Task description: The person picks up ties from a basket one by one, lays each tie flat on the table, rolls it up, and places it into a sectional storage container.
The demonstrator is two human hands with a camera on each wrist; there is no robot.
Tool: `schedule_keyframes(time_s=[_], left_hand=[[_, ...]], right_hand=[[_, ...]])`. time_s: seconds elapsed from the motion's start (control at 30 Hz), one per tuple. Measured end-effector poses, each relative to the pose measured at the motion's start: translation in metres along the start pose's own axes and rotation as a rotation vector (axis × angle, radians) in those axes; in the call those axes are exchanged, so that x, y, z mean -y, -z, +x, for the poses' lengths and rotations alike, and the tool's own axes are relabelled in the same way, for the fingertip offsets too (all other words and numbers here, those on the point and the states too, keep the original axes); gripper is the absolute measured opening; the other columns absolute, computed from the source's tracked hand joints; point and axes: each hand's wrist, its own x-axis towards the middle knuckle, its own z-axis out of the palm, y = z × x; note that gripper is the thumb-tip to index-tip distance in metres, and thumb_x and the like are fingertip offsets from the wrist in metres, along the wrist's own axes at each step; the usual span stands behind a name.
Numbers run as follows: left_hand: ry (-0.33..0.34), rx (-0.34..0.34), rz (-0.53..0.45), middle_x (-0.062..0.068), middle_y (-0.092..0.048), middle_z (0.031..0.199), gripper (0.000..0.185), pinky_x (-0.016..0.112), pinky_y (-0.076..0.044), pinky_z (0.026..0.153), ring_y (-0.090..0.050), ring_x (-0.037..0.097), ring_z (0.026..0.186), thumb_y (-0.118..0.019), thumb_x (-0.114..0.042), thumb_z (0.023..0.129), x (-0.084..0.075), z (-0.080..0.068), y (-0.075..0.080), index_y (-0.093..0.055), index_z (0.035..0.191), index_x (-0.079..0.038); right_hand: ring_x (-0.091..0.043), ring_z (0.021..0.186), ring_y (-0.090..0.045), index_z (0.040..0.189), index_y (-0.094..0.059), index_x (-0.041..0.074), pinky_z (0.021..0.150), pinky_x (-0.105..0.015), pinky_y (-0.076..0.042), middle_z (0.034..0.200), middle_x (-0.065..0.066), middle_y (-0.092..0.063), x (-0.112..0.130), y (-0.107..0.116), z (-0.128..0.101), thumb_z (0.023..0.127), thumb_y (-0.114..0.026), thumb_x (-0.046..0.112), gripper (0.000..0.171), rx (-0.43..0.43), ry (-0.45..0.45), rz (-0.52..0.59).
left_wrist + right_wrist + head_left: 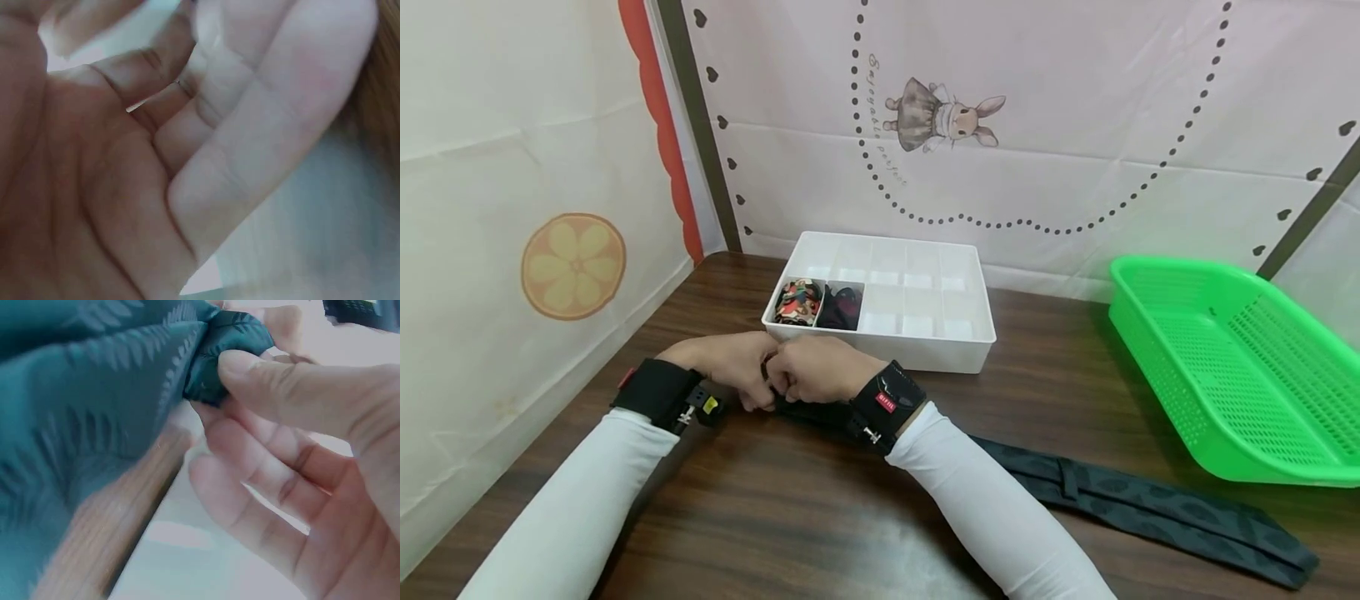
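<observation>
A dark necktie [1120,492] with a leaf pattern lies stretched across the table, its wide end at the lower right. Its other end is bunched into a small roll [234,350] between the two hands. The right hand [827,368] pinches this roll between thumb and fingers. Close against it, the left hand [733,360] grips the same end with curled fingers. In the left wrist view the left palm and fingers [231,150] fill the picture and hide the tie. Just behind the hands stands a white divided box [917,350].
Two front-left compartments of the box hold a colourful patterned rolled cloth [798,302] and a dark rolled cloth [840,308]. A green perforated basket [1157,392] stands at the right. Printed cloth hangings [1045,167] enclose the brown table [760,508] at the back and left.
</observation>
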Motion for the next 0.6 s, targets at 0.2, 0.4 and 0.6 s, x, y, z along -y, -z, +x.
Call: schedule_keyframes(time_s=[0.2, 0.4, 0.6], left_hand=[[0.02, 0.031, -0.027, 0.009, -0.071, 0.086, 0.031, 0.031, -0.059, 0.063, -0.068, 0.019, 0.069, -0.081, 0.004, 0.078, -0.008, -0.002, 0.001, -0.068, 0.106, 0.0], [0.076, 0.04, -0.105, 0.015, -0.07, 0.102, 0.051, 0.039, -0.063, 0.073, -0.071, 0.024, 0.082, -0.086, -0.004, 0.083, -0.002, -0.008, 0.01, -0.064, 0.129, 0.0], [0.058, 0.069, -0.189, 0.016, -0.073, 0.096, 0.045, 0.036, -0.062, 0.073, -0.071, 0.022, 0.082, -0.082, -0.006, 0.089, 0.009, -0.009, 0.008, -0.066, 0.13, 0.0]], right_hand=[[-0.005, 0.08, -0.061, 0.103, -0.072, 0.013, 0.073, -0.02, -0.048, 0.081, 0.007, -0.067, 0.002, -0.003, 0.004, 0.09, -0.084, 0.007, 0.018, -0.01, -0.006, -0.022], [-0.006, 0.081, -0.059, 0.105, -0.077, 0.02, 0.071, -0.025, -0.049, 0.082, 0.01, -0.066, 0.003, -0.008, 0.005, 0.087, -0.086, 0.01, 0.022, 0.008, -0.02, -0.075], [-0.01, 0.084, -0.058, 0.104, -0.068, 0.015, 0.069, -0.023, -0.046, 0.089, 0.006, -0.061, 0.005, -0.015, 0.007, 0.088, -0.084, 0.01, 0.023, 0.002, -0.016, -0.064]])
